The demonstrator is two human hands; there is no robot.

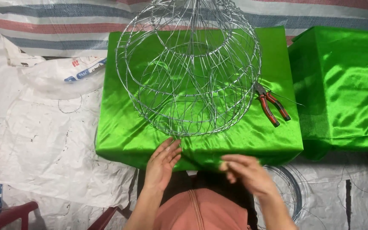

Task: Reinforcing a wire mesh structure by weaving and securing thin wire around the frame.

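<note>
Round silver wire-mesh frame [188,68] sits on the green satin-covered block [124,132], central, so both hands reach its near rim. Left hand [162,164] just below that rim, fingers flat and spread, empty. Right hand [247,172] blurred, fingers loosely curled, grip unclear; red-handled pliers [271,106] parked right of frame, within reach.

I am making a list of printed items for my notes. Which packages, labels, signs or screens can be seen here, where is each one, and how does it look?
Clear plastic bag: on the floor sheet left of the green-covered block, flattened and rumpled, see-through with a small blue band and a red mark printed on it.
No signs, screens or other labels show.
</note>
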